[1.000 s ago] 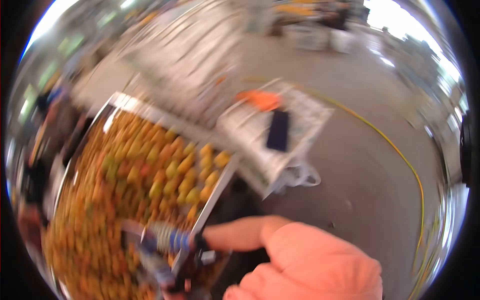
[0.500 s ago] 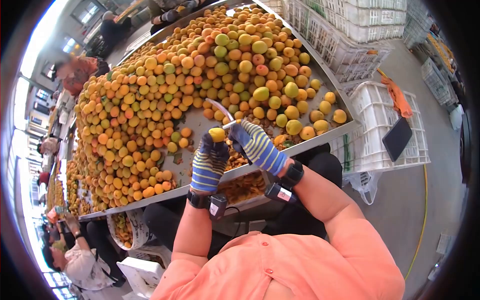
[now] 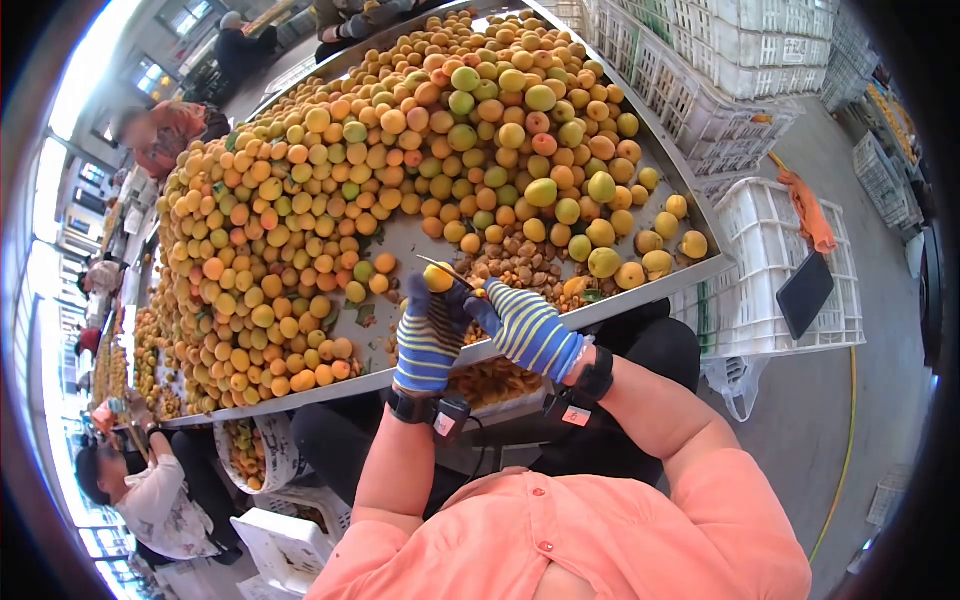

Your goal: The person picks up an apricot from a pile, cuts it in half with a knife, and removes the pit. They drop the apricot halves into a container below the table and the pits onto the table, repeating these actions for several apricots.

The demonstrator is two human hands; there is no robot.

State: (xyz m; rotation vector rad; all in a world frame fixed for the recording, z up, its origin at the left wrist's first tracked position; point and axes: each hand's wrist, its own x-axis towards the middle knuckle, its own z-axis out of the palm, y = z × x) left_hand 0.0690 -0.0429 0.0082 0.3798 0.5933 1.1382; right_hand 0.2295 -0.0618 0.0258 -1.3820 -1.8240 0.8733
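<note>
Both of my hands wear striped blue and yellow gloves and meet at the near edge of the metal table. My left hand [image 3: 430, 325] is closed on a yellow fruit [image 3: 438, 278] held at its fingertips. In my right hand [image 3: 515, 322] is a knife [image 3: 446, 270], its thin blade lying across the top of the fruit. Beyond my hands, a large pile of orange, yellow and green fruit [image 3: 320, 180] covers much of the metal table [image 3: 400, 245]. Brown pits [image 3: 515, 265] lie just past my right hand.
White crates [image 3: 690, 90] are stacked at the right, near another crate [image 3: 750, 230] bearing an orange cloth [image 3: 805, 210] and a dark tablet [image 3: 805, 295]. Halved fruit [image 3: 495, 385] sits below the table edge. Co-workers sit along the left, one in a patterned shirt [image 3: 175, 510].
The knife blade has come down from beside the fruit onto it. My hands are closer together, and my right hand is lower in view. The whole view has shifted slightly.
</note>
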